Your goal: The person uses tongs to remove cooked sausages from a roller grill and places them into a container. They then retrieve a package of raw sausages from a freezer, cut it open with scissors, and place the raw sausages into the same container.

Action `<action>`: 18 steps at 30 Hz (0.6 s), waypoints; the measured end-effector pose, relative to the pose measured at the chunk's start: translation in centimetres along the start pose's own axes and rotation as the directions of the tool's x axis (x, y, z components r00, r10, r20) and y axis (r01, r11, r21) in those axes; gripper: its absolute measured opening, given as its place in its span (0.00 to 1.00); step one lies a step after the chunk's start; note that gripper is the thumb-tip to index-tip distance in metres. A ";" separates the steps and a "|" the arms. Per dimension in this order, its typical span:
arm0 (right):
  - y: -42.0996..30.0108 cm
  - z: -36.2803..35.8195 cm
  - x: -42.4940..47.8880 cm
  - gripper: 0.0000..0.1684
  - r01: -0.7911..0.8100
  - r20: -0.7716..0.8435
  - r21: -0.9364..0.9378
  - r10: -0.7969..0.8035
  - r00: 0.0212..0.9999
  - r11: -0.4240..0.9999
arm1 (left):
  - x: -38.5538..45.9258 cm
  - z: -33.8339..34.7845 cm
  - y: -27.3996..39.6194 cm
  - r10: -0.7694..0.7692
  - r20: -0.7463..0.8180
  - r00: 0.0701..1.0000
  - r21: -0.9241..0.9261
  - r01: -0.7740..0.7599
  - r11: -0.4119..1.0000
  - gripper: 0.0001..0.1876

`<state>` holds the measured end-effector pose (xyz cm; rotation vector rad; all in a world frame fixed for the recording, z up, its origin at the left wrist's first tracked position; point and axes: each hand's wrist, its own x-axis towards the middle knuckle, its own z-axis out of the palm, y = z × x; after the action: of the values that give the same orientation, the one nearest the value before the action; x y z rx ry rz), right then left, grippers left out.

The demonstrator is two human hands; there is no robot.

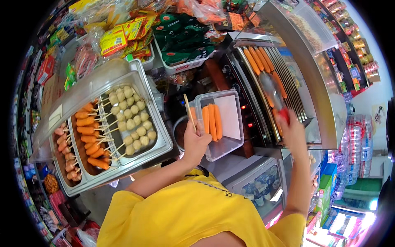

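Wooden skewers (189, 106) stick up out of my left hand (197, 139), which is closed around their lower part. My right hand (293, 132) grips the red handle of metal tongs (273, 88), blurred by motion. The tongs reach over the roller grill (297, 92), and whether their tips touch a sausage cannot be made out. Several orange sausages (258, 60) lie along the rollers, some partly hidden by the tongs. Just right of my left hand, a clear plastic container (241, 123) holds a few more sausages (212, 122) beside a white sheet.
To the left, a steel warmer (165, 145) under a raised clear lid (83, 83) holds skewered balls (129, 123) and sausages (92, 136). Behind stand a white bin (185, 66) of green packets and yellow snack packets (123, 34). The grill's hood (324, 102) rises at right.
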<state>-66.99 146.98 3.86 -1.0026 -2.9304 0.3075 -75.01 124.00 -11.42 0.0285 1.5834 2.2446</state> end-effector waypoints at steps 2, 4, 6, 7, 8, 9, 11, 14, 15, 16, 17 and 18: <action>-1.3 0.5 -5.0 0.27 0.020 0.189 0.105 -0.040 0.981 0.994 | -0.2 0.4 0.0 0.052 0.020 0.998 0.067 -0.053 0.996 0.14; -2.8 1.9 -7.4 0.25 -0.011 0.340 0.055 -0.009 0.940 0.998 | -0.6 0.9 -0.1 0.131 0.052 0.990 0.149 -0.138 0.979 0.14; -3.1 4.3 -8.4 0.23 0.012 0.394 -0.012 -0.006 0.919 1.000 | -1.4 1.4 0.1 0.151 0.107 0.983 0.135 -0.165 0.977 0.13; -2.7 5.7 -8.1 0.22 0.036 0.399 -0.049 -0.014 0.917 0.998 | -1.7 1.9 0.4 0.167 0.141 0.976 0.123 -0.184 0.975 0.13; -2.4 6.8 -8.2 0.22 0.062 0.406 -0.085 -0.022 0.914 0.994 | -2.4 2.3 0.9 0.166 0.143 0.976 0.163 -0.189 0.968 0.14; -2.4 7.6 -8.1 0.21 0.068 0.390 -0.067 -0.037 0.920 0.995 | -2.6 2.4 0.7 0.152 0.150 0.977 0.143 -0.173 0.974 0.13; -2.4 8.5 -8.2 0.21 0.085 0.358 -0.033 -0.068 0.931 0.996 | -2.8 2.5 0.1 0.125 0.165 0.978 0.102 -0.143 0.984 0.13; -1.6 8.4 -8.9 0.19 0.076 0.294 0.048 -0.087 0.952 0.996 | -1.7 1.8 0.3 0.069 0.089 0.994 0.085 -0.077 0.993 0.14; -1.1 8.2 -9.1 0.19 0.070 0.277 0.086 -0.091 0.957 0.994 | -1.4 1.7 0.3 0.032 0.064 0.997 0.033 -0.034 0.999 0.15; -1.0 7.6 -9.4 0.19 0.050 0.256 0.154 -0.088 0.963 0.987 | -1.3 1.7 0.5 -0.015 0.045 0.999 -0.051 0.017 0.999 0.15; -1.0 6.6 -9.9 0.19 0.029 0.236 0.222 -0.083 0.968 0.975 | -1.0 1.5 0.1 -0.021 0.024 0.999 -0.043 0.022 0.999 0.15; -1.0 5.6 -10.0 0.19 0.012 0.216 0.290 -0.078 0.973 0.957 | -0.8 1.0 -0.9 -0.026 0.001 1.000 -0.034 0.027 0.999 0.15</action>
<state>-60.15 139.09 -1.04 -0.9101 -2.9728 0.8709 -73.75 124.94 -11.66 -0.0008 1.5353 2.2507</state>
